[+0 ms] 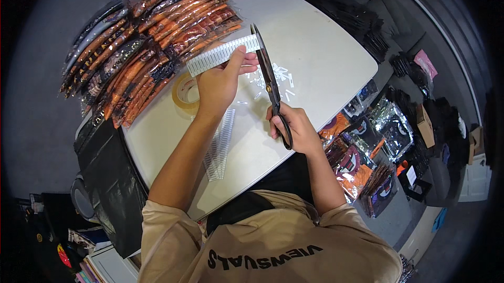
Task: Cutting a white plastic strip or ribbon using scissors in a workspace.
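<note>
Right hand: the right hand (pixel 295 127) is wrapped round the handles of black scissors (pixel 270 87), with fingers curled at the handle loops, on the near right part of the table.
Left hand: the left hand (pixel 218 87) grasps a white label strip (pixel 220 56) lightly, thumb on its upper face and other fingers reaching out to the right below it.
Strip: it is held above the table, slanting from near left to far right, its surface marked with a row of narrow printed bars.
Scissors: the blades point away from the person and lie across the strip's right end; whether they have closed on it, I cannot tell.
Clippings: small white pieces (pixel 284 74) lie scattered on the table, mostly right of the blades, a few to their left.
Left forearm: more label strips (pixel 224 138) lie flat on the table just beside it, partly covered by it.
Tape: a yellowish tape roll (pixel 179 97) rests left of the left wrist, partly hidden by it.
Table: white table (pixel 315 36) with rounded corners.
Far left: bagged garments (pixel 181 15), orange and black, in stacked rows.
Right: more clear-wrapped packages (pixel 350 165) beyond the table's edge.
Far right: piled black items (pixel 346 18).
</note>
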Available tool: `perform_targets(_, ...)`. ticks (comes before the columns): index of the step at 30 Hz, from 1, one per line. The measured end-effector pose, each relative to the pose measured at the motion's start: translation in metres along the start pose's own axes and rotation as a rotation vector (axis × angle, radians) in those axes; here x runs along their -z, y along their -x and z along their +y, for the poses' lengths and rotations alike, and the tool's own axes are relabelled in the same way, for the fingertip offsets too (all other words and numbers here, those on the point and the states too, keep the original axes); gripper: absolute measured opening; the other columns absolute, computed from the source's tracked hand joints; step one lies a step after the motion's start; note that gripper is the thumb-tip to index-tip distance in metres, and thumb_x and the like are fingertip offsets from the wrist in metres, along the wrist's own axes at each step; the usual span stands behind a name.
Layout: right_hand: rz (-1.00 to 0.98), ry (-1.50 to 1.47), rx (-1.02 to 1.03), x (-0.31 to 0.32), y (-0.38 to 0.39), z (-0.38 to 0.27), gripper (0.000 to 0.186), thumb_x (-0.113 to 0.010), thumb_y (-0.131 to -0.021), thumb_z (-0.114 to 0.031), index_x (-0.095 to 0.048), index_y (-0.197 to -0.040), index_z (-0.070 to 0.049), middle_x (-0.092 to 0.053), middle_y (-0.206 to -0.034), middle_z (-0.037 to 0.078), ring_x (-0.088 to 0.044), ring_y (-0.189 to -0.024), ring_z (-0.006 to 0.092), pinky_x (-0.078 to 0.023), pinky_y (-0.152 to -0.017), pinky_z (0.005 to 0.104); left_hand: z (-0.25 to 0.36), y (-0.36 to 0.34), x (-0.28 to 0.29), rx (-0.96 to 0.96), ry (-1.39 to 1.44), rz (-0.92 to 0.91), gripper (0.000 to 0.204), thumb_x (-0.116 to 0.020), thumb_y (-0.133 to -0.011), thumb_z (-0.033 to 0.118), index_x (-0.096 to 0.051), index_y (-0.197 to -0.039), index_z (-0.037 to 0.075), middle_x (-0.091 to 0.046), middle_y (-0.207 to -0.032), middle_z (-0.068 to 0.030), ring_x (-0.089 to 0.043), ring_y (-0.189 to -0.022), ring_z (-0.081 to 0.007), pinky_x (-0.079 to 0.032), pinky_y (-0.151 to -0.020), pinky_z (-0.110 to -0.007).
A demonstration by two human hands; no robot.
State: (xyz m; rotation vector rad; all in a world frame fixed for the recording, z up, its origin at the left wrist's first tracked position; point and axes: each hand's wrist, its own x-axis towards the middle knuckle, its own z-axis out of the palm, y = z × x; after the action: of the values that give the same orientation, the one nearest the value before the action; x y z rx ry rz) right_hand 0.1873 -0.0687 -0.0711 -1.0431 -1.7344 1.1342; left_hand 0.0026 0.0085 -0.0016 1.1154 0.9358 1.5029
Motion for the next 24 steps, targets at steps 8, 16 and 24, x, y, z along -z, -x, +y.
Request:
perform_targets(8,0.005,-0.001,0.001,0.0000,-0.0003,-0.0010,0.030,-0.057,-0.103,-0.029,-0.058,-0.095,0.000,-0.061,-0.065,0.007,-0.062,-0.058,0.0161,-0.048,-0.057,0.0309,-0.0006,-0.0004,0.0003,-0.010,0.005,0.002,0.025,-0.064,-0.099,0.012,-0.065,-0.106,-0.012,-0.073,-0.094,-0.0209,-0.074,-0.082,-0.0244,-0.064,-0.074,-0.032)
perform_targets(16,0.002,0.011,-0.006,-0.0002,-0.0005,0.0009,0.027,-0.057,-0.103,-0.026,-0.058,-0.096,0.000,-0.061,-0.063,0.006,-0.062,-0.057,0.0156,-0.048,-0.056,0.0308,0.0012,0.0003,0.0008,-0.015,0.002,-0.016,0.026,-0.063,-0.100,0.013,-0.065,-0.107,-0.011,-0.072,-0.095,-0.0208,-0.074,-0.083,-0.0243,-0.064,-0.074,-0.032)
perform_targets(24,0.011,-0.015,-0.025,-0.0006,-0.0004,-0.0001,0.027,-0.058,-0.103,-0.026,-0.059,-0.095,0.000,-0.060,-0.062,0.007,-0.062,-0.055,0.0156,-0.047,-0.055,0.0308,0.0008,0.0001,0.0011,0.010,-0.001,-0.011,0.027,-0.063,-0.100,0.015,-0.066,-0.106,-0.011,-0.073,-0.095,-0.0197,-0.074,-0.084,-0.0242,-0.064,-0.075,-0.032)
